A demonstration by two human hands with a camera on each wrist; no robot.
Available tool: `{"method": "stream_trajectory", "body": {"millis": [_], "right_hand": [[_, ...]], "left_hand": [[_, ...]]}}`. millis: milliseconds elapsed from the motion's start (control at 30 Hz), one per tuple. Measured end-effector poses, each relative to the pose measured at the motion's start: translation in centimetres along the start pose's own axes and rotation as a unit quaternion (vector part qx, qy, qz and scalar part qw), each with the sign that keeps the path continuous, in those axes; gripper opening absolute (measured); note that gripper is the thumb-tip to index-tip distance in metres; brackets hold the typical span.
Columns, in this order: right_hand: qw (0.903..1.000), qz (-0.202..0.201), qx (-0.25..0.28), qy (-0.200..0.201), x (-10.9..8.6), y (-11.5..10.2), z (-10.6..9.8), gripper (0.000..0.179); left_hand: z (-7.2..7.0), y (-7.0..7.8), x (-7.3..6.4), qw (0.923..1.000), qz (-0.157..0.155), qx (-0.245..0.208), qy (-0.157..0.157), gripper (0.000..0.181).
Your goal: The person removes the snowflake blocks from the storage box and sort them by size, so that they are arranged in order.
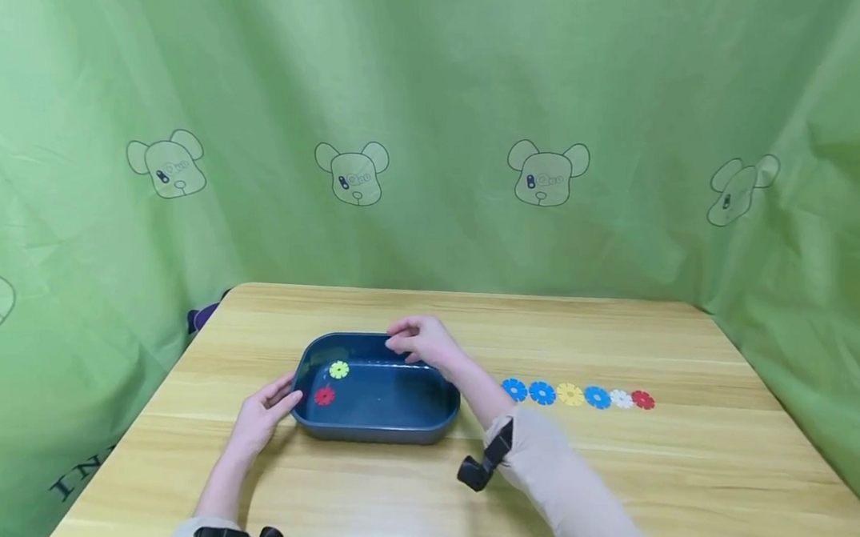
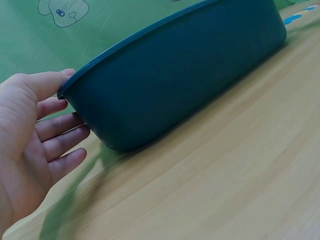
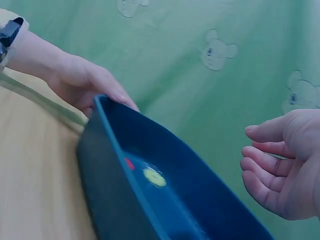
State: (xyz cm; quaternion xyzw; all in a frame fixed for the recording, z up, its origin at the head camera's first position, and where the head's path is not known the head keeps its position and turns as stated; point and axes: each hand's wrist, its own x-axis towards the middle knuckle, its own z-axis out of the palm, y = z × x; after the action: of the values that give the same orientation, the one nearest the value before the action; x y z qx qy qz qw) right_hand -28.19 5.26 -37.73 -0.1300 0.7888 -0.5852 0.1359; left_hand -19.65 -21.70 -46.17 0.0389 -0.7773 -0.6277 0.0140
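Note:
A dark blue plastic basin [image 1: 379,432] stands on the table, with a yellow-green flower-shaped disc [image 1: 339,370] and a red flower-shaped disc [image 1: 324,396] lying on its floor. At its left end my left hand [image 1: 259,416] pinches the rim, thumb on top and fingers against the outer wall, as the left wrist view shows. My right hand [image 1: 424,342] hovers by the far rim toward the right. Its fingers [image 3: 267,167] are loosely bent with nothing between them.
Right of the basin a row of flower-shaped discs lies on the wooden table [image 1: 684,466]: several blue ones [image 1: 542,392], a yellow one [image 1: 570,394], a white one [image 1: 621,399] and a red one [image 1: 643,399]. A green curtain [image 1: 443,244] hangs behind the table.

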Motion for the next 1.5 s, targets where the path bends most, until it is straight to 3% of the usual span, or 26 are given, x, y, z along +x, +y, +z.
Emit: {"method": "stream_trajectory", "body": {"millis": [200, 433, 733, 867, 1200, 1367, 1500], "right_hand": [[0.9995, 0.01, -0.009, -0.028, 1.2, -0.1, 4.1, 0.029], [0.9993, 0.011, -0.03, -0.016, 2.4, 0.6, 8.1, 0.023], [0.9965, 0.031, -0.077, 0.007, 2.8, 2.2, 10.4, 0.022], [0.9919, 0.029, -0.124, 0.002, 2.9, 2.9, 11.0, 0.023], [0.9539, -0.004, -0.299, -0.022, 3.4, 3.1, 11.6, 0.025], [0.9332, -0.017, -0.355, -0.049, 3.2, 3.2, 11.8, 0.025], [0.9234, -0.014, -0.379, -0.058, 3.0, 3.3, 11.9, 0.022]], "left_hand": [[-0.1, 0.0, 0.0, 1.0, -0.002, 0.005, 0.002, 0.052], [0.1, -0.3, 0.2, 1.0, 0.008, 0.002, 0.004, 0.052], [0.2, -0.3, 0.3, 0.9998, 0.016, 0.004, 0.008, 0.05], [0.2, -0.3, 0.2, 0.9999, 0.016, 0.002, 0.007, 0.049], [0.2, -0.2, 0.1, 0.9998, 0.016, -0.005, 0.007, 0.048], [0.3, -0.3, 0.1, 0.9998, 0.018, -0.002, 0.011, 0.047], [0.3, -0.5, 0.1, 0.9996, 0.024, 0.001, 0.015, 0.047]]}}
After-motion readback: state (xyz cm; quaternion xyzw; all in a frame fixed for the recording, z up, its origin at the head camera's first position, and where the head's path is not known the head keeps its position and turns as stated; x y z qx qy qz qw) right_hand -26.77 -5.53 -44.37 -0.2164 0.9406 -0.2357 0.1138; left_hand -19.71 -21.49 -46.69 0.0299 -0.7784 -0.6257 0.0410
